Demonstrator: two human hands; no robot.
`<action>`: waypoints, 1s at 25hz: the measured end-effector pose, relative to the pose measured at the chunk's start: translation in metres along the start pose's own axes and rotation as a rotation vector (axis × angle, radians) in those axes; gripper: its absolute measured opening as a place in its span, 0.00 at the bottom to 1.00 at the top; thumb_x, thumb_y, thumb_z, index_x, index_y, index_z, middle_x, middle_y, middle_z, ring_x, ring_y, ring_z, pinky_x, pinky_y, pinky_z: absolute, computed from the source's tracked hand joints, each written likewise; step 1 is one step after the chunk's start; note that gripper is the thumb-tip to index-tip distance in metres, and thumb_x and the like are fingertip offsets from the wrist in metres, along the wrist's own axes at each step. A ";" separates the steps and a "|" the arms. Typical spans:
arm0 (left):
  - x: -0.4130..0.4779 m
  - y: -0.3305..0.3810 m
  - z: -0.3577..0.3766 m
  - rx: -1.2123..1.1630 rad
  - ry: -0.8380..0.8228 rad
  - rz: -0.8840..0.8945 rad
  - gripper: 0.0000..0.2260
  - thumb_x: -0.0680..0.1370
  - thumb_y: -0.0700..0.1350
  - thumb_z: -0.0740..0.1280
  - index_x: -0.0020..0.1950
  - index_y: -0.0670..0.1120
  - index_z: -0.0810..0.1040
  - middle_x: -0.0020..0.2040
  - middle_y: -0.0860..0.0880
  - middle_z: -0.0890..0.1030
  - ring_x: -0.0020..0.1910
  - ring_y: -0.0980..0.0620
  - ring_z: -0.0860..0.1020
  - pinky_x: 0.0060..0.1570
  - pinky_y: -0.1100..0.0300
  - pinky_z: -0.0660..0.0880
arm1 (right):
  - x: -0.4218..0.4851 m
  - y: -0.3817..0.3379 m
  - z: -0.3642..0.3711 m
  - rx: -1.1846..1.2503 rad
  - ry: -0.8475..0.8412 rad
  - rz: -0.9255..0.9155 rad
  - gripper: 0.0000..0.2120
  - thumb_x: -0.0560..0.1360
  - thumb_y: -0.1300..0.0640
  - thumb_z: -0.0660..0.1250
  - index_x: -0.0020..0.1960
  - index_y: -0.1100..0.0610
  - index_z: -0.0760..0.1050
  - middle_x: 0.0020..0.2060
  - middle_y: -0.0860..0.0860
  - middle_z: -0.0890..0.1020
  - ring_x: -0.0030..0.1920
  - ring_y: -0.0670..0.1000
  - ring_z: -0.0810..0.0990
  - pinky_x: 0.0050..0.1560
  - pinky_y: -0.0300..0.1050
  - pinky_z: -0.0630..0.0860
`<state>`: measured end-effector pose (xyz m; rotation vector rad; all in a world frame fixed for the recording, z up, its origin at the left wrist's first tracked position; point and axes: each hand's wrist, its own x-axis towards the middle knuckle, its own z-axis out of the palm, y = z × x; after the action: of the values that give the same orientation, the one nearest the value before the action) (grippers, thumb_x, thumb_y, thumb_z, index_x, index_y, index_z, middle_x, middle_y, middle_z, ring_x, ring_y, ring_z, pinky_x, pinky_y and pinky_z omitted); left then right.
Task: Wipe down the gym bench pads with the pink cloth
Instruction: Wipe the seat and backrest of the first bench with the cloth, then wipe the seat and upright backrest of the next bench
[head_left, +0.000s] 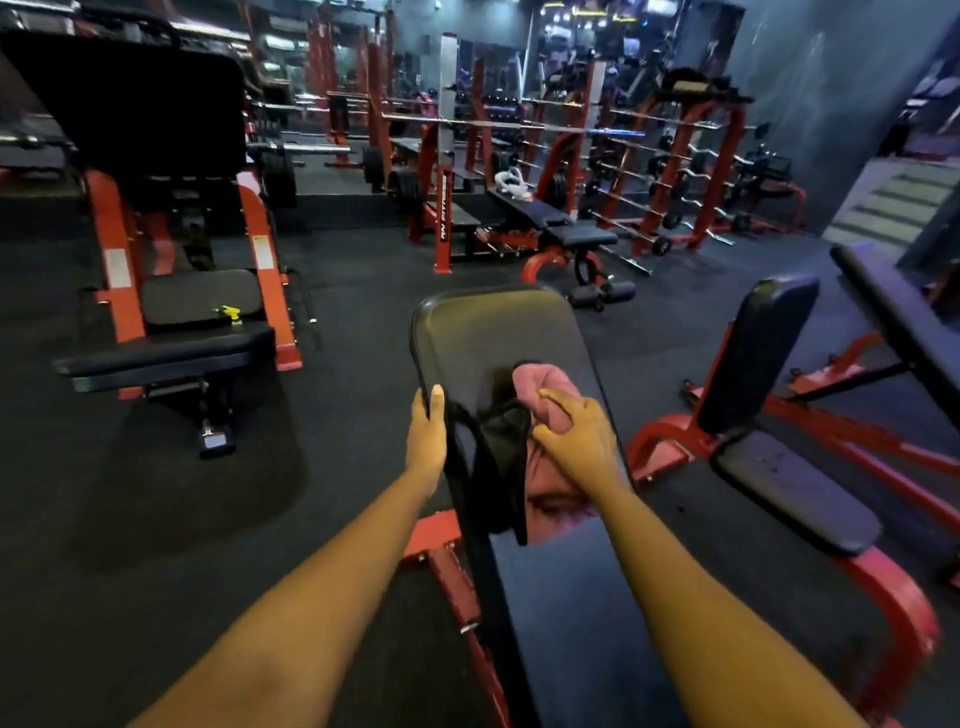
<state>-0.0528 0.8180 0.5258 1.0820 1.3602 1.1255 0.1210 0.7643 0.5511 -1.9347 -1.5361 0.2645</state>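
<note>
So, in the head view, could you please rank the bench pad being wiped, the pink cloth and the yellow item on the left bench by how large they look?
1. Bench pad, by far the largest.
2. Pink cloth, bunched under the right hand.
3. Yellow item, smallest, though it is farther away.

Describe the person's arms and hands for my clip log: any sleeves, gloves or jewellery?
Both forearms are bare as far as the frame shows, with no sleeves in view. The left hand and the right hand wear no gloves. No watch, bracelet or ring is visible on either wrist or on the fingers, though the image is soft.
</note>
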 end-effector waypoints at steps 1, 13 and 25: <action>-0.008 -0.009 -0.016 0.019 -0.109 -0.002 0.24 0.81 0.56 0.53 0.75 0.49 0.59 0.74 0.48 0.64 0.72 0.47 0.64 0.72 0.50 0.60 | -0.024 0.003 0.004 -0.006 -0.016 0.022 0.24 0.70 0.52 0.70 0.66 0.45 0.72 0.57 0.59 0.73 0.57 0.61 0.75 0.56 0.48 0.70; -0.152 -0.200 -0.208 0.871 -1.033 -0.048 0.16 0.79 0.44 0.63 0.66 0.40 0.73 0.65 0.43 0.75 0.64 0.48 0.74 0.62 0.62 0.67 | -0.412 -0.020 0.079 -0.184 -0.277 0.704 0.33 0.62 0.36 0.60 0.66 0.45 0.71 0.55 0.56 0.74 0.54 0.58 0.75 0.56 0.46 0.72; -0.447 -0.289 -0.203 1.150 -1.884 0.322 0.16 0.79 0.43 0.64 0.65 0.39 0.74 0.64 0.42 0.76 0.63 0.47 0.75 0.61 0.64 0.67 | -0.871 -0.148 0.116 0.050 0.134 1.564 0.24 0.71 0.50 0.67 0.66 0.40 0.69 0.58 0.52 0.72 0.57 0.53 0.73 0.56 0.43 0.69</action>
<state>-0.2307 0.3174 0.3188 2.1961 0.0505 -0.8429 -0.3144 0.0133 0.3498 -2.5925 0.3525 0.7438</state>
